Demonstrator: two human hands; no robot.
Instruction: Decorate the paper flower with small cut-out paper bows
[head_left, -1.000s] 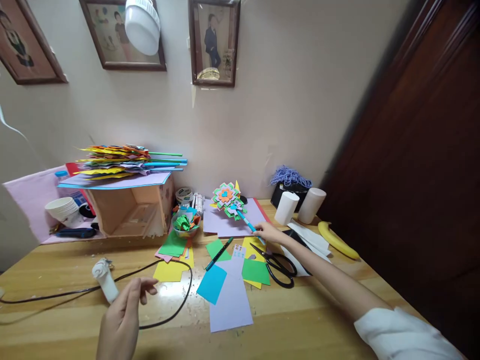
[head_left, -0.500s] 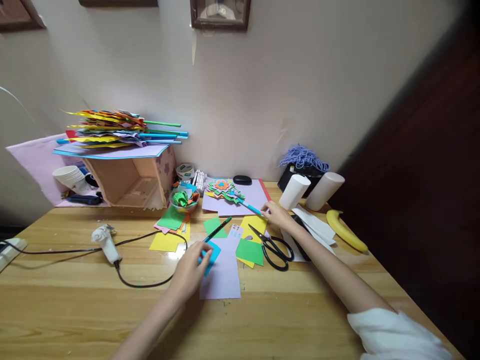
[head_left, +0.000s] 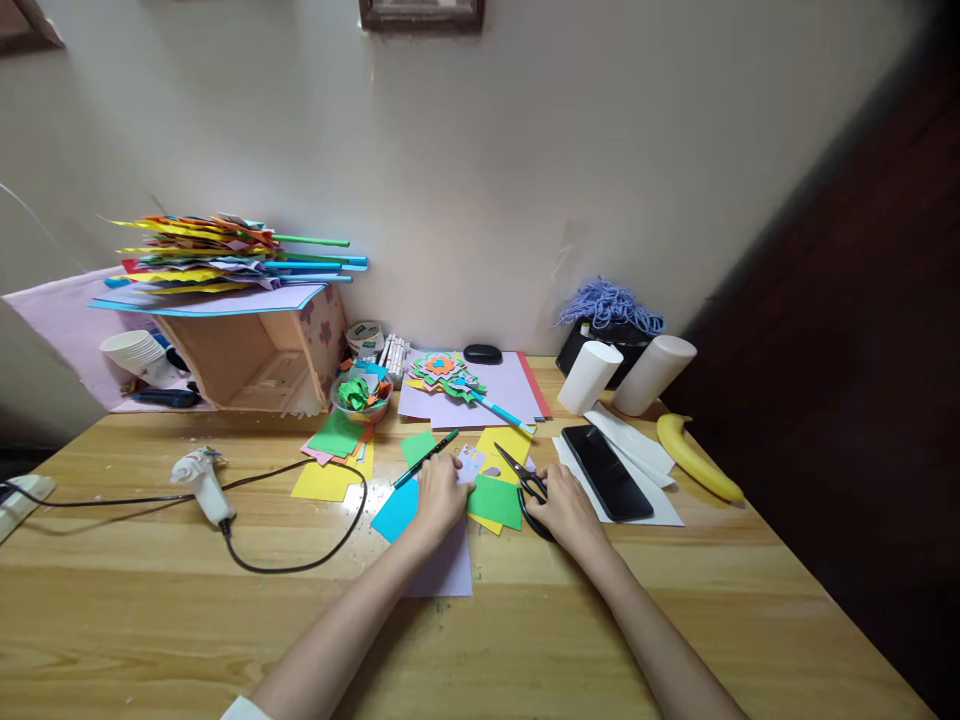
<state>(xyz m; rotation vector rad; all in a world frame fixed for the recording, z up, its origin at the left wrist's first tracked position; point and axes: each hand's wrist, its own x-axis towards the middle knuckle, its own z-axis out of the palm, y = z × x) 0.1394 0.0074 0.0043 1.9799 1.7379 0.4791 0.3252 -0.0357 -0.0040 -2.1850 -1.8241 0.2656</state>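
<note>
My left hand (head_left: pixel 444 495) is over the middle of the papers with its fingers curled, by the left edge of a green paper square (head_left: pixel 495 501). Whatever is between its fingertips is hidden. A dark green pen (head_left: pixel 426 458) lies just behind it, and a blue sheet (head_left: pixel 394 511) and a lilac sheet (head_left: pixel 450 565) lie partly under the wrist. My right hand (head_left: pixel 568 508) has its fingers closed on the black handles of the scissors (head_left: pixel 519 466), whose blades point away to the left. A small lilac scrap (head_left: pixel 470 462) with cut marks lies between the hands.
A layered paper flower (head_left: pixel 442 372) with a blue stem rests on a lilac sheet at the back. A phone (head_left: pixel 609 474) and banana (head_left: pixel 699 460) lie right. On the left are a glue gun (head_left: pixel 207 490) with its cord and an open box (head_left: pixel 240 365) topped with paper flowers.
My right hand has left the flower's blue stem and come back to the scissors, uncovering the phone. My left hand has moved right and forward, letting go of the blue sheet, which lies flat.
</note>
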